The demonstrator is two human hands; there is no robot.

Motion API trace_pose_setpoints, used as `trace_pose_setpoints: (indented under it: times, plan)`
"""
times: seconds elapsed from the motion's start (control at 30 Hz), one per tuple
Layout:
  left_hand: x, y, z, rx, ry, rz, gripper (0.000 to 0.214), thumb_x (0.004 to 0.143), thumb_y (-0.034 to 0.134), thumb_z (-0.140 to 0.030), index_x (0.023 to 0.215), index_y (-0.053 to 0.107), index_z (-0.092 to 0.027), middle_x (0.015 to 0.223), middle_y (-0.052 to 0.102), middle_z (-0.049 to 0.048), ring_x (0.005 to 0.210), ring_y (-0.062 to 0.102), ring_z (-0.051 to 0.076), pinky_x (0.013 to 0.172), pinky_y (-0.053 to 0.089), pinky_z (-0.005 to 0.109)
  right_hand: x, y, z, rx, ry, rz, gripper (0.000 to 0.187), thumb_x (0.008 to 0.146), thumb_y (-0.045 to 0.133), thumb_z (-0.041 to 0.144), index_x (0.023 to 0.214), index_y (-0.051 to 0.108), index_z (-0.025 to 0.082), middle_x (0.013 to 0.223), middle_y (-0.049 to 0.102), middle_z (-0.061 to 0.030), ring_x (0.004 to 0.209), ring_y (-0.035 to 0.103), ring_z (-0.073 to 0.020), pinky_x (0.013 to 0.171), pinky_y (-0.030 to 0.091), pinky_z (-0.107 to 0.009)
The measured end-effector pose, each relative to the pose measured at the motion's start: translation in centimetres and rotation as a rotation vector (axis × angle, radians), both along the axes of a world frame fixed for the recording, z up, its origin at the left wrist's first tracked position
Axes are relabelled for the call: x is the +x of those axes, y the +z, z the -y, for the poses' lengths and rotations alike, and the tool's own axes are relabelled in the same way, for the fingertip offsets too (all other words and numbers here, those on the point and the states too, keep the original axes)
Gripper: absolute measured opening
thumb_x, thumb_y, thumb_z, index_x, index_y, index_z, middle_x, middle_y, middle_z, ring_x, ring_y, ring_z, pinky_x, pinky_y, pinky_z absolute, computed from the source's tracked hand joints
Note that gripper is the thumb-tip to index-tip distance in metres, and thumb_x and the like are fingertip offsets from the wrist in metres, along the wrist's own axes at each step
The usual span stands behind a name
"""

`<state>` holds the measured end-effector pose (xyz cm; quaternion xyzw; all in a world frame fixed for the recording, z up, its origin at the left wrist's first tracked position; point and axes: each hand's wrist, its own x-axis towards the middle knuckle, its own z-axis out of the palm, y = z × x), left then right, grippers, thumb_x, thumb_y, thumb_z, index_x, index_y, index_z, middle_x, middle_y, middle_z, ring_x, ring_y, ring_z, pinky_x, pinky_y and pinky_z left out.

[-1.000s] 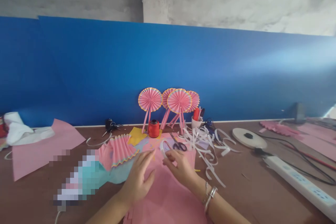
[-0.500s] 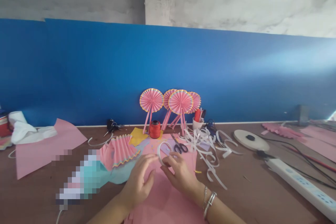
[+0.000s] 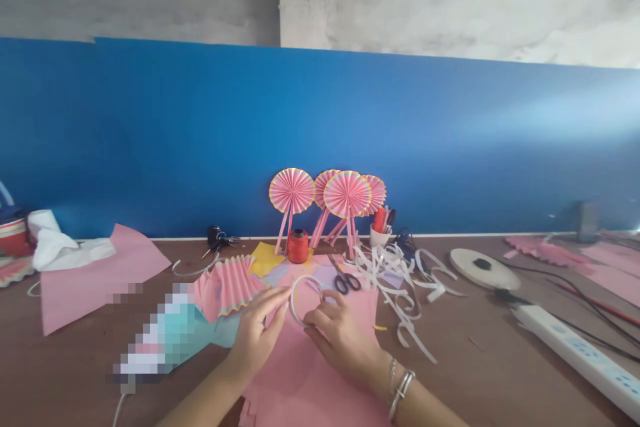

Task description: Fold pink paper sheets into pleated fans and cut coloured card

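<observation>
A thin white ring, which looks like a narrow roll of tape (image 3: 294, 310), stands tilted between my hands above the pink paper (image 3: 315, 373). My right hand (image 3: 343, 330) pinches its lower right side. At the ring's left edge, my left hand (image 3: 260, 323) has its thumb and fingertips closed together on it. Just behind lie dark-handled scissors (image 3: 345, 281) and a red spool of thread (image 3: 298, 247). A pleated pink paper strip (image 3: 227, 290) lies to the left of my left hand.
Several round pink paper fans (image 3: 293, 191) on sticks lean against the blue panel (image 3: 215, 127). Curled white strips (image 3: 395, 267) are heaped on the right, near a white cup (image 3: 379, 236) of tools. Farther right are a white disc (image 3: 483, 268) and a power strip (image 3: 580, 347).
My left hand has closed in from beside the ring to its left edge, thumb and fingers coming together. The ring has shifted slightly left. The view has moved a little.
</observation>
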<state>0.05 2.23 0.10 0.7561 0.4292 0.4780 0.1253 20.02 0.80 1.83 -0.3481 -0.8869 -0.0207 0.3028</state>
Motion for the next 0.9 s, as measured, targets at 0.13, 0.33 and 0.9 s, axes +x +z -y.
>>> trace_pose_setpoints:
  times: [0.13, 0.33, 0.9]
  plan:
    - [0.1, 0.0, 0.3, 0.046, -0.014, 0.018, 0.023, 0.089, 0.048, -0.025, 0.101, 0.067, -0.023, 0.105, 0.070, 0.0057, 0.100, 0.063, 0.021, 0.096, 0.045, 0.038, -0.2, 0.5, 0.4, 0.018, 0.031, 0.054, 0.016, 0.090, 0.043, 0.016, 0.093, 0.058, 0.022, 0.066, 0.062, -0.0002, 0.064, 0.057, -0.0152, 0.098, 0.037, -0.043]
    - [0.1, 1.0, 0.6, -0.018, 0.013, 0.059, 0.017, 0.087, 0.047, -0.029, 0.077, 0.059, -0.021, 0.092, 0.066, 0.0060, 0.094, 0.061, 0.020, 0.089, 0.046, 0.035, -0.4, 0.4, 0.3, 0.059, 0.018, 0.093, 0.022, 0.091, 0.039, 0.018, 0.084, 0.059, 0.020, 0.062, 0.058, 0.0014, 0.059, 0.054, -0.0136, 0.104, 0.031, -0.043]
    - [-3.3, 1.4, -2.5, -0.609, 0.205, 0.042, 0.021, 0.065, 0.054, -0.039, 0.061, 0.058, -0.019, 0.064, 0.061, -0.0002, 0.070, 0.059, 0.021, 0.063, 0.042, 0.027, 7.9, 2.2, -2.9, -0.382, -0.335, 0.239, 0.030, 0.088, 0.040, 0.021, 0.075, 0.067, 0.022, 0.070, 0.067, -0.0020, 0.069, 0.060, -0.0164, 0.080, 0.037, -0.032]
